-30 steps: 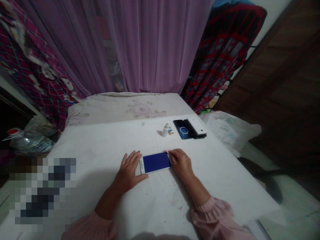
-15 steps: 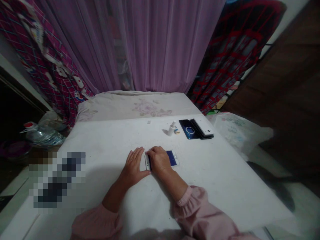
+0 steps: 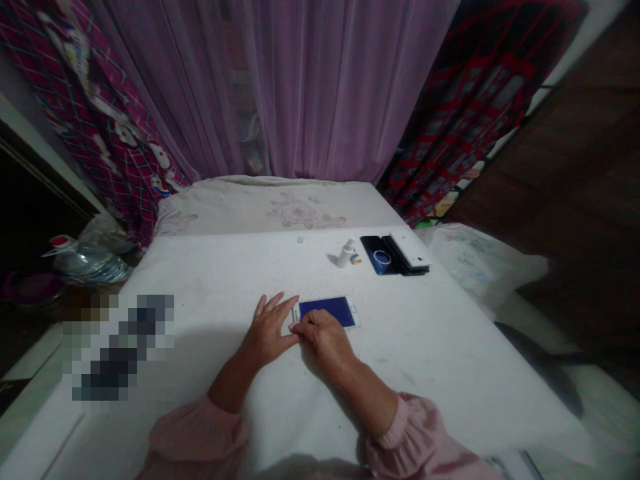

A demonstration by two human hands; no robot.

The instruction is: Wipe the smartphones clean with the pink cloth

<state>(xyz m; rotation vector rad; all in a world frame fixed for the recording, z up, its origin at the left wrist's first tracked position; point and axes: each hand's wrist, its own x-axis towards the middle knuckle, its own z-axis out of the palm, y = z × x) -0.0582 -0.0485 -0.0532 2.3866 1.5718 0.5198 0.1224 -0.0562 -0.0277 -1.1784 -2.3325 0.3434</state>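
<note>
A white smartphone point(image 3: 333, 310) with a blue-lit screen lies flat on the white-covered table, its long side running left to right. At its left end is my left hand point(image 3: 266, 337), fingers spread, with the index fingertip and thumb around the phone's two left corners. My right hand point(image 3: 327, 341) is over the lower left part of the phone, its fingertips pinched together at the near left corner. A small pale bit shows at those fingertips, too small to name. The right hand hides part of the phone's near edge.
Beyond the phone stand a small white spray bottle point(image 3: 346, 253) and a little colourful item point(image 3: 356, 257). To their right lie a dark blue phone point(image 3: 380, 257) and a stack of phones point(image 3: 410, 250). A small grey square point(image 3: 300, 240) lies farther back. A blurred-out object point(image 3: 117, 350) sits at left.
My right hand has slid toward me along the phone's left end, uncovering more of the blue screen. My left hand stays at that end, its index finger now nearer the far corner.
</note>
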